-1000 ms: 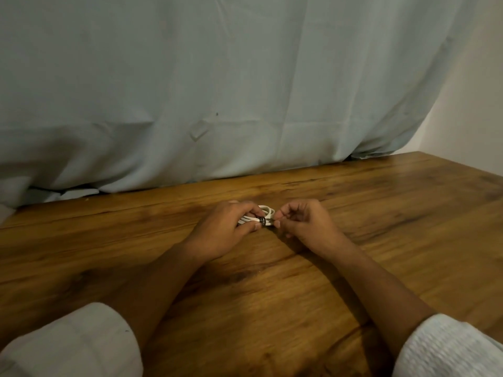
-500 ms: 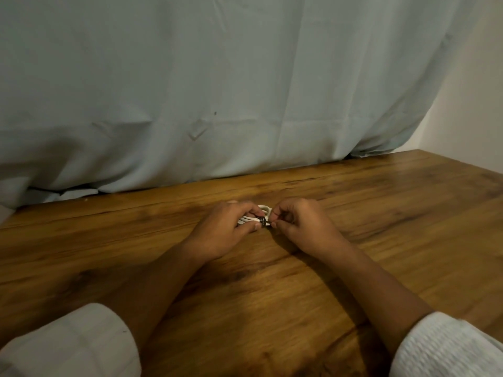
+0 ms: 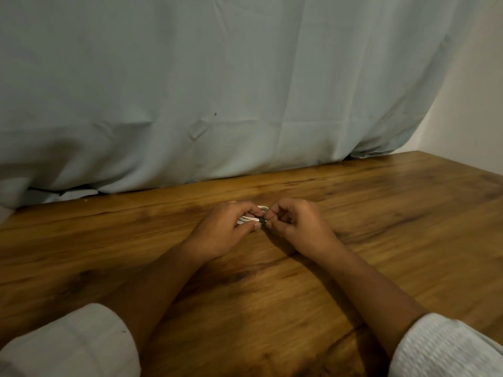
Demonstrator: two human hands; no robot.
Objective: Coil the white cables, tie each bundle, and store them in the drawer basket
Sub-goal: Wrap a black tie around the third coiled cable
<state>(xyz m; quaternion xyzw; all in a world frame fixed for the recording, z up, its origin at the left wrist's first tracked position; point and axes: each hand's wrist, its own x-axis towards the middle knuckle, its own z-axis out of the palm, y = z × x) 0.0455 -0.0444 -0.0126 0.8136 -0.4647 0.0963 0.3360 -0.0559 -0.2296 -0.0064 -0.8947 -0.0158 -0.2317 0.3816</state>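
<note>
A small coiled white cable bundle (image 3: 249, 219) lies between my two hands on the wooden table (image 3: 353, 240). My left hand (image 3: 223, 232) grips the bundle, fingers over it and thumb under, hiding most of the coil. A small dark tie (image 3: 261, 219) sits around the bundle at its right end. My right hand (image 3: 296, 227) pinches at that dark tie with curled fingertips. No drawer or basket is in view.
A pale blue-grey cloth (image 3: 217, 91) hangs along the table's far edge. A light wall (image 3: 476, 118) stands at the right. White sleeves (image 3: 70, 344) cover both forearms near the bottom of the view.
My right hand has closed in toward the left until its fingertips meet the dark tie. The left hand keeps its hold on the bundle in the same place.
</note>
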